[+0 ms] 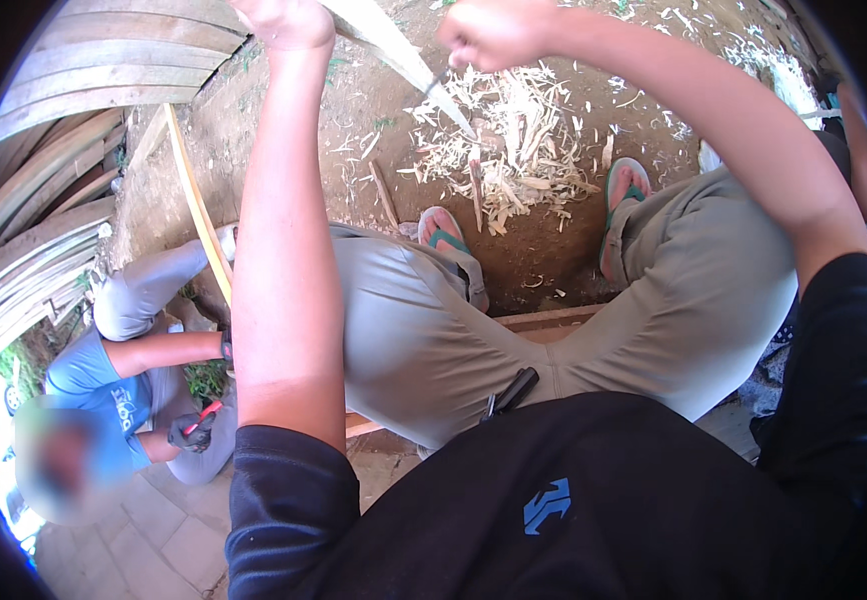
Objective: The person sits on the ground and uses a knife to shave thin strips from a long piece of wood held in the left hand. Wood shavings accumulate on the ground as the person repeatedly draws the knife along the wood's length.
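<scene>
Strip of pale wood slants between the two hands, its upper end leaving the view beside the left hand and its narrow lower end over a heap of shavings. The right hand, just to the right of the strip, is curled into a fist around a thin dark tool that meets the wood. The left hand's fingers are cut off by the top edge, so its grip cannot be told. The left arm reaches nearly straight forward; the right bends at the elbow, forearm angled inward.
</scene>
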